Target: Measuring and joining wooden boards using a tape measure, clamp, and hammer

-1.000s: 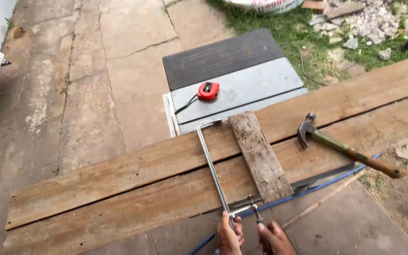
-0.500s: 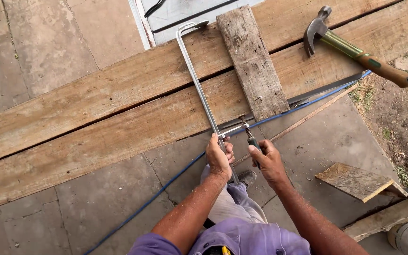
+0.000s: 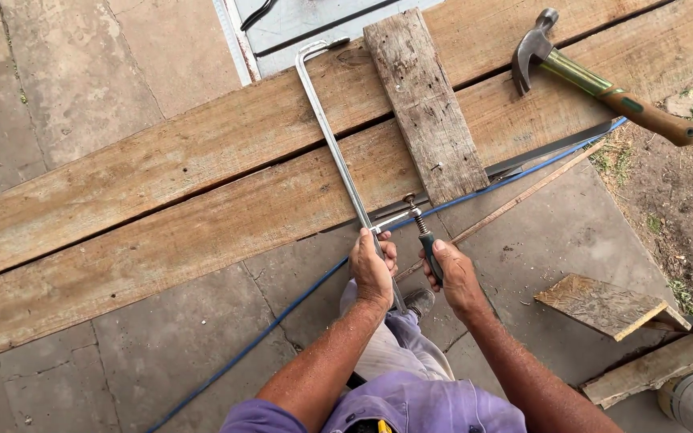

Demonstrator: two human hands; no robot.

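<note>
risk, clamp slip: screw looks only partly wound in; if the pad sits off the plank edge, the clamp (image 3: 346,160) could twist loose and the short board on top could shift. A judgement, contact point is hidden.
risk, pinch: left thumb and fingers lie right at the sliding jaw, so a sudden slide of the bar could nip them.
risk, trip: blue cable (image 3: 282,309) runs across the floor just beside the person's shoe (image 3: 419,301), easy to snag.
left hand (image 3: 372,269): closed in a fist round the near end of the clamp's steel bar, just below the sliding jaw; fingers wrapped tight, none spread.
right hand (image 3: 457,277): curled shut on the dark screw handle (image 3: 431,255), thumb over the top, in a turning grip.
clamp place: lies near to far across both planks, near end at the plank edge by the hands, hooked far end over the far plank's edge.
near plank (image 3: 162,240): long, on the concrete floor (image 3: 82,80), runs left to right, narrow gap to the far plank (image 3: 162,156).
short board (image 3: 424,104): weathered grey, lies crosswise over both planks, just right of the clamp bar.
hammer (image 3: 603,84): claw type, wooden grip, resting on the planks far right, well apart from the hands.
wood offcut (image 3: 599,305): on the floor, right of the right arm.
</note>
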